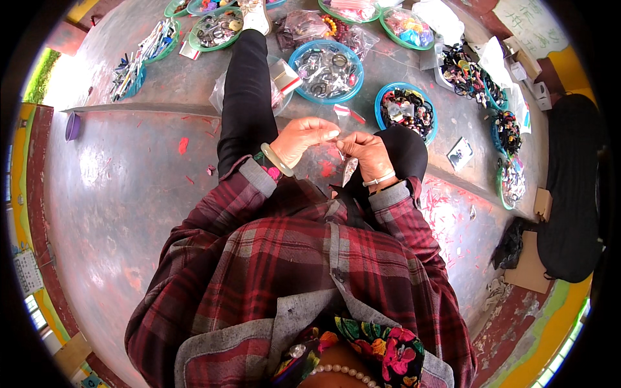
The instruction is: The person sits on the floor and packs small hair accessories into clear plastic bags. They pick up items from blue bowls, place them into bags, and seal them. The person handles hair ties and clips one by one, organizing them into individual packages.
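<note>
My left hand (299, 140) and my right hand (367, 155) meet over my lap, fingertips nearly touching. Thumb and fingers of each are pinched together, and something tiny between them is too small to make out. Just below the right hand's fingers shows a small pale, shiny piece (350, 169); whether it hangs from those fingers cannot be told. Ahead of my hands stands a blue basket (357, 84) of small bagged items. Another blue basket (435, 123), filled with dark bands and trinkets, is beside my right knee.
Green baskets (206, 48) of small goods stand along the far side, with a cluster of pens (139, 55) at far left. A white tray (445, 79) and more baskets line the right. A floor step (162, 108) crosses ahead. A purple bowl (72, 127) lies at left.
</note>
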Tool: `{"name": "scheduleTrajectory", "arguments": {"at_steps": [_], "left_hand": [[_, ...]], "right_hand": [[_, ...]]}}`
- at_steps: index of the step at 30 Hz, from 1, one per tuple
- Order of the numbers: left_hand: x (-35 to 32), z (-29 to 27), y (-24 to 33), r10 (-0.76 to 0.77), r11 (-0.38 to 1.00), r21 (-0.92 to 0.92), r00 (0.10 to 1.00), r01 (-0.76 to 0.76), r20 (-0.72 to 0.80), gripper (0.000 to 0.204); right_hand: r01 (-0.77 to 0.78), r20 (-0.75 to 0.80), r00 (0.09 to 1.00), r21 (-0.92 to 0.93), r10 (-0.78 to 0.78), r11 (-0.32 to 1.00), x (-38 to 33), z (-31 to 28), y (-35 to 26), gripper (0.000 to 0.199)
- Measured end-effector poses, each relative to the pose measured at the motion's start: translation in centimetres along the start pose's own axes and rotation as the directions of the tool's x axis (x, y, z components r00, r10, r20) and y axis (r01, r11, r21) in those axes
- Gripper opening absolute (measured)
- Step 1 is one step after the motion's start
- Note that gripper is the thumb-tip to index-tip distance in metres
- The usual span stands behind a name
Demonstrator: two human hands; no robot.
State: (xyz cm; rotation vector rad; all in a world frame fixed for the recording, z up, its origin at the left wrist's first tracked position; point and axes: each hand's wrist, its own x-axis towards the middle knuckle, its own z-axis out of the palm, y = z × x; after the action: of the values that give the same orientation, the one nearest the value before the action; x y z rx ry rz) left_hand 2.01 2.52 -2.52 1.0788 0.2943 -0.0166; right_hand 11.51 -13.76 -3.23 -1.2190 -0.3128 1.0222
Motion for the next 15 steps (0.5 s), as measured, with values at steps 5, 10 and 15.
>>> {"name": "scheduleTrajectory", "arguments": {"at_steps": [5, 10, 15], "left_hand": [[0.16, -0.39, -0.53, 0.009, 1.0, -0.003, 0.998, -0.009, 0.061, 0.017], [0.16, -0.56, -0.67, -0.004, 0.999, 0.038, 0.999, 0.003, 0.038, 0.016], [0.1, -0.23, -0.28, -0.001, 0.997, 0.075, 1.0, 0.001, 0.003, 0.015]], "right_hand": [[-0.044, 0.005, 0.999, 0.012, 0.044, 0.999, -0.08, 0.19, -0.21, 0.007], [-0.041, 0.001, 0.999, 0.048, 0.041, 0.998, -0.14, 0.35, -0.34, 0.007], [-0.023, 0.003, 1.0, 0.024, 0.023, 0.999, 0.06, 0.06, 0.12, 0.01]]}}
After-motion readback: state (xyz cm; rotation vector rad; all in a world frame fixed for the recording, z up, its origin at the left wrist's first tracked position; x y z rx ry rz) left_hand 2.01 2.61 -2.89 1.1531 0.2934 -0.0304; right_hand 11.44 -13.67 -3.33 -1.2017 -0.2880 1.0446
